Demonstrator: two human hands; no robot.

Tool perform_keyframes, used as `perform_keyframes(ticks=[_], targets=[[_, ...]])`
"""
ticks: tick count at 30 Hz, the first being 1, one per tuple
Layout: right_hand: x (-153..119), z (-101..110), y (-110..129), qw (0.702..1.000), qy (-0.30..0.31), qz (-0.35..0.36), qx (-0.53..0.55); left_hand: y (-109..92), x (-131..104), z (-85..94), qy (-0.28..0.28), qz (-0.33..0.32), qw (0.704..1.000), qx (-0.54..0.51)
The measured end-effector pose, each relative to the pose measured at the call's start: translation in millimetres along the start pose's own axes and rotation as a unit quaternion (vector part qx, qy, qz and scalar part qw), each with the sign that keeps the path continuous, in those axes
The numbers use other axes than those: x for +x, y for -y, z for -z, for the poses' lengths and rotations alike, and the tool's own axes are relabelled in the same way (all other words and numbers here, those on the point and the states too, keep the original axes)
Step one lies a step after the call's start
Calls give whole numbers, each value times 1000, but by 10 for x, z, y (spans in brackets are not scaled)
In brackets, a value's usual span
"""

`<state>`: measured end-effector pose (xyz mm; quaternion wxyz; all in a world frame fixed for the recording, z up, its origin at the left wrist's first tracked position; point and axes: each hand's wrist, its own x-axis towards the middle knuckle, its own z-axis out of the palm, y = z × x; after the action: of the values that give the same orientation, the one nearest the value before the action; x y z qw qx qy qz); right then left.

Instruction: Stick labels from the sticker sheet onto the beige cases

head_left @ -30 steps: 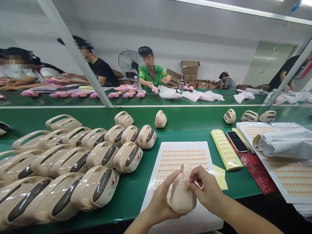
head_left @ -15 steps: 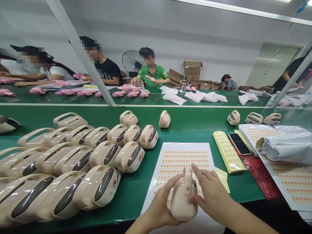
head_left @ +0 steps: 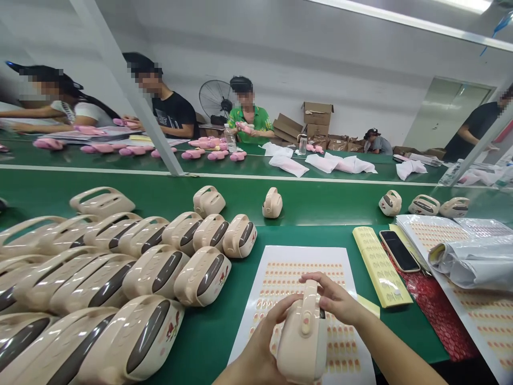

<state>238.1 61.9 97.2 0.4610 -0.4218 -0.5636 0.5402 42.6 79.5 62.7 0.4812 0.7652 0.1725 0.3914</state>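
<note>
Head view: left hand closed around beige case, handle up, above sticker sheet; right hand with fingers bent around handle. Orange dot already on handle's near end; many stickers left on sheet. Similar cases rowed at left
</note>
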Motion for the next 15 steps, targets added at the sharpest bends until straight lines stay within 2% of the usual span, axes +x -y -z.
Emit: perform_keyframes(ticks=[2,4,6,8,10,12,15], targets=[[192,126,-18,996,-72,-18,-38,80,133,40,-13,45,993,-105],[457,296,8,984,-157,-27,-78,191,289,75,-59,100,982,-147],[806,509,86,967,-228,-26,-115,329,418,102,-115,164,974,-107],[1218,740,193,940,-301,-23,-161,473,481,121,-130,205,970,-21],[1635,958,292,908,-361,-28,-210,598,477,135,-104,202,971,66],[1983,1153,360,880,-397,-49,-255,690,439,145,-85,165,974,134],[2283,1387,423,853,-413,-95,-303,788,385,143,-77,105,973,188]])
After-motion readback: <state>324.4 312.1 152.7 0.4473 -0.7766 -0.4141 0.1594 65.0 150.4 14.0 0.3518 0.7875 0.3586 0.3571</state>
